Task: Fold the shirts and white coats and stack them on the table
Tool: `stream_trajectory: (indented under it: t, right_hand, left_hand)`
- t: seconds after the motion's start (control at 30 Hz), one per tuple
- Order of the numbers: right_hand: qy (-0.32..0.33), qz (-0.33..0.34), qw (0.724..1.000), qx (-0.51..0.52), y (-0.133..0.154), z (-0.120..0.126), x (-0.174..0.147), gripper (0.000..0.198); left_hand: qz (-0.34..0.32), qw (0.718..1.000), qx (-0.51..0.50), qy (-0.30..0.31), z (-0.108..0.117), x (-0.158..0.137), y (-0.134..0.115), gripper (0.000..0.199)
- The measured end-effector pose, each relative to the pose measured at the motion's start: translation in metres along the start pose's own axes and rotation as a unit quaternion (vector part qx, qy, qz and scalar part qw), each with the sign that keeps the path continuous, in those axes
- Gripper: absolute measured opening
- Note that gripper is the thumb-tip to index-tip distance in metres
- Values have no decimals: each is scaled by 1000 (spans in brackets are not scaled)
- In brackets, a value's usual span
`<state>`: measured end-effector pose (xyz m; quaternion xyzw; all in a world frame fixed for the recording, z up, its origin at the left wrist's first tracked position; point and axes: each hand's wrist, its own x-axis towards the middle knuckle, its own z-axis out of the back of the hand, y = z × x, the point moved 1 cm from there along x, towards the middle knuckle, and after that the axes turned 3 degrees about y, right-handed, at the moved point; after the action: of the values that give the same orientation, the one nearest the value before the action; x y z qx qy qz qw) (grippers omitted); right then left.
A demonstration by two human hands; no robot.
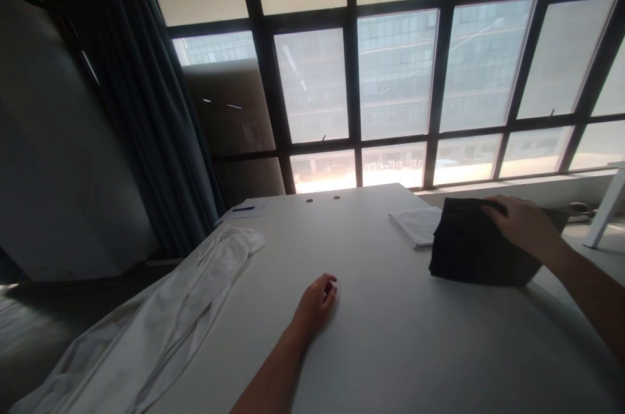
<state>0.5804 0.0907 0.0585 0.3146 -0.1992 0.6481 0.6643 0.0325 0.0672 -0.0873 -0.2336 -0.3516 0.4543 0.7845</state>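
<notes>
My right hand (525, 225) grips a folded black garment (476, 248) by its upper edge, thumb on the near side. The garment stands tilted near the right edge of the table; whether its lower edge touches the tabletop I cannot tell. Just behind it lies a folded white cloth (415, 226), partly hidden by the black one. My left hand (316, 303) rests on the white table (371, 336), fingers loosely curled and thumb apart, holding nothing. Left of it, a crumpled white garment (185, 316) stretches along the table's left side.
Paper sheets (251, 209) with a blue pen (243, 209) lie at the far left corner. Two round cable holes are set in the table's far end. Beyond are large windows (395, 75) and a dark blue curtain (146, 108). A white table leg (608, 206) stands at right.
</notes>
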Motion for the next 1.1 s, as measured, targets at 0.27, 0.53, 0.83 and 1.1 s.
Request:
stream_trajectory:
  t: [0.27, 0.53, 0.83, 1.1]
  right_hand:
    - [-14, 5, 1000, 23, 36, 9, 41, 37]
    - [-92, -74, 991, 58, 45, -57, 49, 38]
    - [84, -134, 987, 23, 26, -189, -56, 25]
    - [99, -173, 979, -36, 38, -198, -71, 43]
  left_hand:
    - [13, 1000, 2, -6, -2, 2, 2, 20]
    - [23, 1000, 2, -6, -2, 3, 5, 20]
    - [27, 1000, 6, 9, -1, 3, 6, 18]
    - [34, 999, 27, 15, -2, 3, 4, 19]
